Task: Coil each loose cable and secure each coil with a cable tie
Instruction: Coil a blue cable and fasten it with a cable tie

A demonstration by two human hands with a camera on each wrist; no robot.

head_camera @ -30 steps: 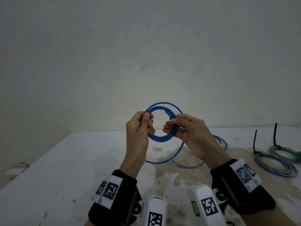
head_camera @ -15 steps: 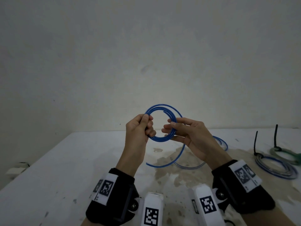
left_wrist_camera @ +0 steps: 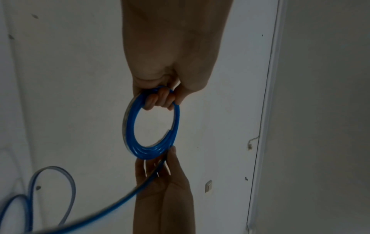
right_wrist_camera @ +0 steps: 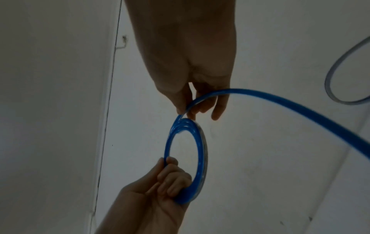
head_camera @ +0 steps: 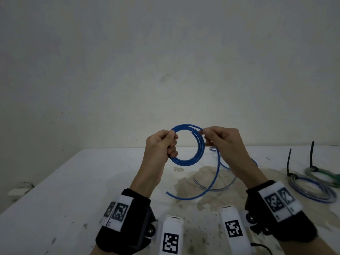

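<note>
Left hand (head_camera: 161, 144) covers the near-left arc of the blue cable (head_camera: 189, 161) coil; the fingers' contact inside the loop is hidden in the head view. Right hand (head_camera: 223, 142) hides where the loose run leaves the coil. Clear cable (head_camera: 217, 189) passes behind the right forearm. In the left wrist view the trailing cables are blurred and run off the frame's bottom-left. Tied coils (head_camera: 312, 188) are cut by the right edge; tie heads too small to read.

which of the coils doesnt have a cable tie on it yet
The blue coil held up between both hands, with a loose tail hanging. The grey-blue coil and the green-grey coil on the table each carry a black tie.
</note>
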